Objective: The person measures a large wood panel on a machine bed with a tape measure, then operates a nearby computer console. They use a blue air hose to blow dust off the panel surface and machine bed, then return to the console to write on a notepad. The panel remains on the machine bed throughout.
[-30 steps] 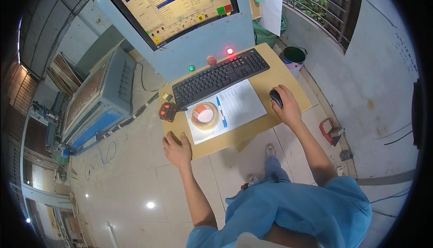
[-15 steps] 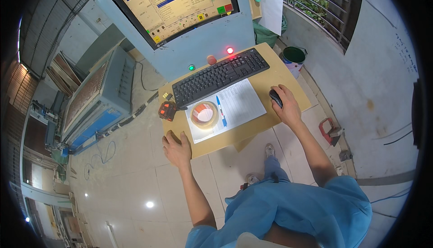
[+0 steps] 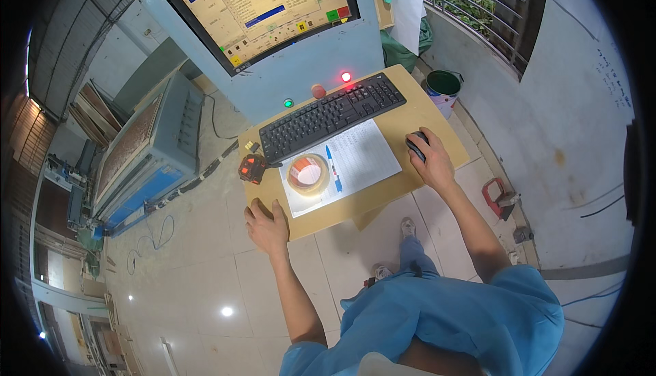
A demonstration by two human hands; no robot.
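My right hand (image 3: 435,163) is curled over a black computer mouse (image 3: 416,145) at the right side of a tan tabletop (image 3: 335,217). At the near left corner, my left hand (image 3: 268,229) rests against the table edge, thumb and fingers apart, holding nothing. Between the hands lies a printed paper sheet (image 3: 369,157), with a roll of clear tape (image 3: 307,175) and a blue pen (image 3: 333,169) on it. Behind the sheet is a black keyboard (image 3: 331,117). A red and black tape measure (image 3: 252,169) sits left of the tape roll.
A lit monitor (image 3: 266,14) is set in a pale blue cabinet (image 3: 307,68) with a red button and lit indicators. To the left stands a large blue-grey machine (image 3: 157,143). A bucket (image 3: 444,87) and a red-handled tool (image 3: 499,198) are on the floor at right, by the wall.
On the monitor, the blue highlighted row has moved lower in the list. The hand on the mouse and the hand at the table corner stay almost where they were.
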